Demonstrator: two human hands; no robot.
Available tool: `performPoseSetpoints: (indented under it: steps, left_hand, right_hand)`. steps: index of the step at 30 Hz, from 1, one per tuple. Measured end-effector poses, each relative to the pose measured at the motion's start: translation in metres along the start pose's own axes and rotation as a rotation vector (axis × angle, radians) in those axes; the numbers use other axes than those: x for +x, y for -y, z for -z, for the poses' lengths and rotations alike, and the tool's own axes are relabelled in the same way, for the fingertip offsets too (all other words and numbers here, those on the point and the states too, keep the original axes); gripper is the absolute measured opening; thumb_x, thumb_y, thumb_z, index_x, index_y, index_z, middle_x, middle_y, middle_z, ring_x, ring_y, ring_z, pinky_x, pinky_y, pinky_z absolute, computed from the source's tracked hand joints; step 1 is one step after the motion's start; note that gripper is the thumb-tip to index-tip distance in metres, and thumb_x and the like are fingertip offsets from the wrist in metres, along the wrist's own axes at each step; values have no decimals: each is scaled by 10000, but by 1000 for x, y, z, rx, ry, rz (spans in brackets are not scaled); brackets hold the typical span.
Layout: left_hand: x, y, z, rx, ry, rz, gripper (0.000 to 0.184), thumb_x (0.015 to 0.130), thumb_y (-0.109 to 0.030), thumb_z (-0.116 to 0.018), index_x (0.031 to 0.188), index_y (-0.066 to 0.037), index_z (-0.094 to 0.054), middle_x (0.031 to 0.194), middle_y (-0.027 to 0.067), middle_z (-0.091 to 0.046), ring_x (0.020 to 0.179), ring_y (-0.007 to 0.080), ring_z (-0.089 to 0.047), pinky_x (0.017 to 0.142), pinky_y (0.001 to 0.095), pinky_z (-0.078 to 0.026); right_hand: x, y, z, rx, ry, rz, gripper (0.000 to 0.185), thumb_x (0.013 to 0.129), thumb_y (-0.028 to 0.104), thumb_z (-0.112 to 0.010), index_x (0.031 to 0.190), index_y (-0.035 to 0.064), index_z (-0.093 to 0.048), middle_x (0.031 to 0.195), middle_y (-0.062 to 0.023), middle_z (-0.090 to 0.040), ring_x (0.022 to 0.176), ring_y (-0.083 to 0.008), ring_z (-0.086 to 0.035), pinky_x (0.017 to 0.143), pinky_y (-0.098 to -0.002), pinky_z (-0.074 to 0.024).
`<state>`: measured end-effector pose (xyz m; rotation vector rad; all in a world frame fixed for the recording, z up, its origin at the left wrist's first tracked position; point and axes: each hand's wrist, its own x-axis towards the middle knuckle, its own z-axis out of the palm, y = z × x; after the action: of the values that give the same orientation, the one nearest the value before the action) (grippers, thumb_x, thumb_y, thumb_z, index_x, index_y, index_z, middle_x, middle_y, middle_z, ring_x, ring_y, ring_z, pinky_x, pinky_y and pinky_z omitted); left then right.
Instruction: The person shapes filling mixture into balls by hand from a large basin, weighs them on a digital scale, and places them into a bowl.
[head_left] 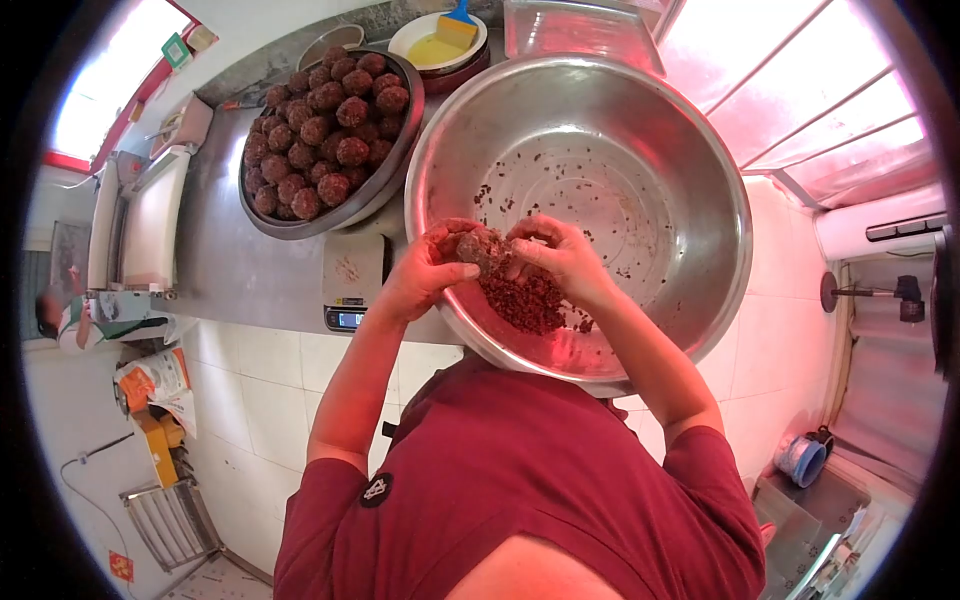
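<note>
My left hand is curled around a ball of dark red-brown filling, above the near left part of a large steel basin. My right hand has its fingers bent and pressed against the right side of the same ball; the fingertips are partly hidden. Beneath both hands, a heap of loose dark crumbly filling lies in the basin, with crumbs scattered over its bottom. To the left, a round dark tray is piled with several finished balls.
A kitchen scale with a lit display sits on the steel counter, left of the basin. Behind stand a bowl of yellow liquid with a blue-handled brush and a clear plastic tray. Another person is at far left.
</note>
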<state>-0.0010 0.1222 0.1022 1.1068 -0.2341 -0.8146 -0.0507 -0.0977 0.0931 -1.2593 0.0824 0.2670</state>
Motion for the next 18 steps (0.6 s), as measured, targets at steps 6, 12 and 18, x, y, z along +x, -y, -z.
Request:
performPoseSetpoints:
  steps: [6,12,18]
  left_hand:
    - [-2,-5,-9,158,2,-3,563,759,37,-665,1283,2,-461,1215,88,-557,1130,171,-533,990,319,-424]
    - [-3,-2,-3,96,1,1,598,766,46,-642,1326,16,-434,1239,102,-551,1132,168,-533,994,314,-421]
    - [-2,1,-2,5,25,3,578,799,25,-617,1339,31,-410,1246,115,-545,1130,178,-536,1000,318,-419]
  right_hand:
    - [4,5,-6,-91,-9,62,262,851,142,-646,1008,-54,-573,867,-83,-600,718,-138,-593,665,-275,-500]
    - [4,2,-2,195,36,-62,178,812,24,-605,974,-39,-565,879,-83,-590,729,-142,-605,676,-268,-499]
    - [2,-1,-8,124,33,33,162,809,31,-604,957,-25,-571,840,-75,-595,697,-125,-584,658,-252,-484]
